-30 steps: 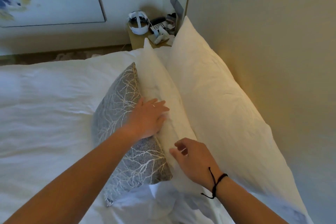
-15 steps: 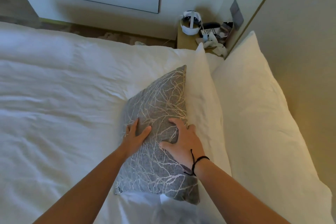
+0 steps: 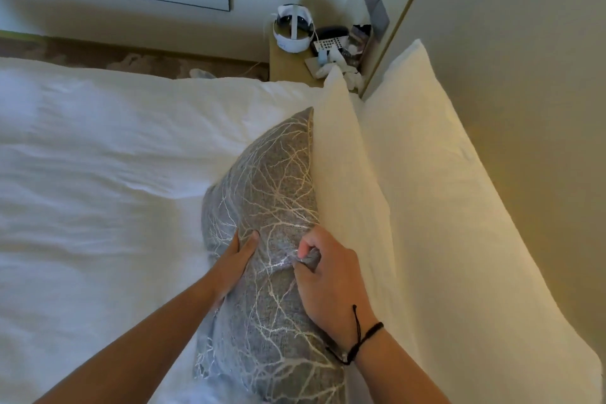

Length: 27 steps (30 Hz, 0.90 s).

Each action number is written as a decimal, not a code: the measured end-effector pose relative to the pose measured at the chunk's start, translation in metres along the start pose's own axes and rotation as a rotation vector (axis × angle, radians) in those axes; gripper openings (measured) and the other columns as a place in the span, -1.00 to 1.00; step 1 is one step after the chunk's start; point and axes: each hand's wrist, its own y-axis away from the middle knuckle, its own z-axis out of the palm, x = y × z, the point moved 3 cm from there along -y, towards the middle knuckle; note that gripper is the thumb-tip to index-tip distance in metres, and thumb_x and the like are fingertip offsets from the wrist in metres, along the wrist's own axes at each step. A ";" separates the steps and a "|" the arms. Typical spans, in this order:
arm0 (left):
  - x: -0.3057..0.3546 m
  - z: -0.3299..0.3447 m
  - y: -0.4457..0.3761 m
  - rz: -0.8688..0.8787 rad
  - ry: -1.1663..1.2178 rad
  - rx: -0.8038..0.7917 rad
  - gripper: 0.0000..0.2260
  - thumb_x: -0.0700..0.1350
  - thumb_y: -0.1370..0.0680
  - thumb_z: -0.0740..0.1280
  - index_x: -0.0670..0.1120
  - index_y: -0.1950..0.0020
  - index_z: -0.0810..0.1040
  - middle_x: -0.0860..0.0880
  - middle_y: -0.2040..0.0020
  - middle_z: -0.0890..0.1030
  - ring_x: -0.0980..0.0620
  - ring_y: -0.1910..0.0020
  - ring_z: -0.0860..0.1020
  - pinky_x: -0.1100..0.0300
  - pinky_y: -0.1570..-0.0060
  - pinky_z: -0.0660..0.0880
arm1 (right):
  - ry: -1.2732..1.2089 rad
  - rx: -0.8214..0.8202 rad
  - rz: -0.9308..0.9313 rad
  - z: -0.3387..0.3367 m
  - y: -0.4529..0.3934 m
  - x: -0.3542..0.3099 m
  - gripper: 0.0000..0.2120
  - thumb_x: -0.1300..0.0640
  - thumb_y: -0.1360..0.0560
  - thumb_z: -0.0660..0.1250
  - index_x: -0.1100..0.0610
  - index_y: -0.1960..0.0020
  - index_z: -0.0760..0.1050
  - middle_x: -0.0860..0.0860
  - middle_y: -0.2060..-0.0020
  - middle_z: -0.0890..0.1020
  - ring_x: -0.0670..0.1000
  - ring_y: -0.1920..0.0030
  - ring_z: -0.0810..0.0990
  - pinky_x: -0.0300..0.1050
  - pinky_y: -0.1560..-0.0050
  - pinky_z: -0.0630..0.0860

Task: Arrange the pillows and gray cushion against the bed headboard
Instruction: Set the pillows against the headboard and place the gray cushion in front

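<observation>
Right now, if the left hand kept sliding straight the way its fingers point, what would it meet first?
More of the gray cushion: the left hand points up along its face. Past its top corner, probably only white bedding.

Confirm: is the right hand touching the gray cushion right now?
Touching. The head view shows the right hand with its fingers pinching a fold of the gray cushion.

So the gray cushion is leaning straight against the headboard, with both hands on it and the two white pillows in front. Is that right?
Not quite. In the head view the order is reversed: the back pillow leans on the headboard, the front pillow leans on it, and the gray cushion stands in front of both. Both hands are on it: the left hand presses its side, the right hand pinches its fabric.
</observation>
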 end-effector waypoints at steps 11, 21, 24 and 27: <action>-0.003 -0.004 -0.009 0.051 -0.094 0.179 -0.12 0.50 -0.37 0.02 0.15 -0.61 -0.07 -0.01 -0.62 0.03 -0.09 -0.58 0.04 -0.26 -0.50 0.03 | 0.178 -0.153 0.058 0.021 -0.018 -0.007 -0.76 0.19 -0.52 0.28 -0.09 0.08 0.25 -0.05 0.43 0.45 -0.01 0.48 0.39 -0.12 0.46 0.29; 0.032 0.039 0.059 0.395 -0.381 0.308 -0.08 0.59 -0.37 -0.07 0.16 -0.60 -0.18 0.08 -0.63 -0.10 0.05 -0.59 -0.08 -0.17 -0.54 -0.02 | 0.166 0.030 0.016 -0.041 0.049 0.022 -0.73 -0.17 -0.53 0.28 -0.15 -0.19 0.43 -0.19 -0.01 0.47 -0.20 0.01 0.45 -0.27 -0.02 0.43; 0.044 0.058 0.079 0.515 -0.553 0.332 -0.12 0.53 -0.42 0.02 0.17 -0.58 -0.22 0.05 -0.62 -0.17 0.05 -0.59 -0.14 -0.15 -0.54 -0.06 | 0.210 0.091 0.100 -0.056 0.093 0.052 -0.76 -0.06 -0.59 0.26 -0.04 -0.22 0.47 -0.16 -0.05 0.46 -0.16 -0.06 0.45 -0.26 -0.11 0.40; 0.048 0.074 0.097 0.612 -0.739 0.361 -0.13 0.51 -0.44 0.07 0.13 -0.60 -0.17 -0.03 -0.62 -0.19 -0.03 -0.59 -0.19 -0.20 -0.53 -0.04 | 0.188 0.103 0.194 -0.058 0.133 0.078 -0.80 -0.01 -0.63 0.18 -0.02 -0.20 0.49 -0.15 -0.04 0.48 -0.12 -0.08 0.47 -0.24 -0.09 0.38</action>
